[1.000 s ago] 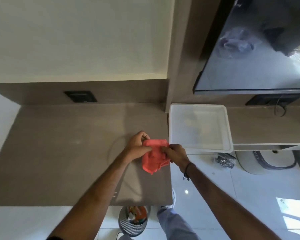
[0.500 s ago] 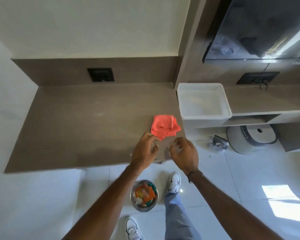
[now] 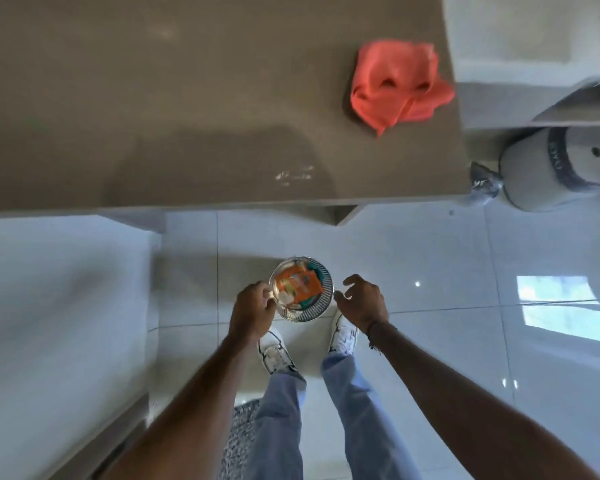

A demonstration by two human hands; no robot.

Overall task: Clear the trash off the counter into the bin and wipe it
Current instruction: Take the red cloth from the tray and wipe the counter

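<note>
Two hands down at the bin [image 3: 301, 289], one on each side. Left hand [image 3: 253, 311] at the rim at nine o'clock, fingers [image 3: 265, 293] curled against the metal edge, most likely gripping it, though blur makes the contact hard to confirm. Right hand [image 3: 362, 303] at three o'clock of the bin, fingers [image 3: 352, 280] spread and curved, open, just beside the rim and apparently not yet touching. Nothing held in the right hand.

Inside the bin: an orange packet [image 3: 297, 284] and some pale and teal scraps, so the trash sits in the bin already. Bin standing on the white tiled floor, just ahead of two white shoes [image 3: 278, 351].

Further out, at twelve o'clock, the brown bench [image 3: 153, 98], bare of trash in the visible part, with a small wet gleam near the front edge. Red cloth [image 3: 399, 86] crumpled on the bench at one o'clock, near the right end, just beside a white tray [image 3: 520, 36]. Under the bench at two o'clock, a grey round appliance [image 3: 561, 168] on the floor.

Judged step: clearing done, wiping seemingly done too, given the cloth lying loose; now handling of the bin itself, probably to lift or shift it. Next move calls for closing the right fingers on the rim opposite the left, then raising evenly with both hands, keeping the bin level so the light packet stays inside.
</note>
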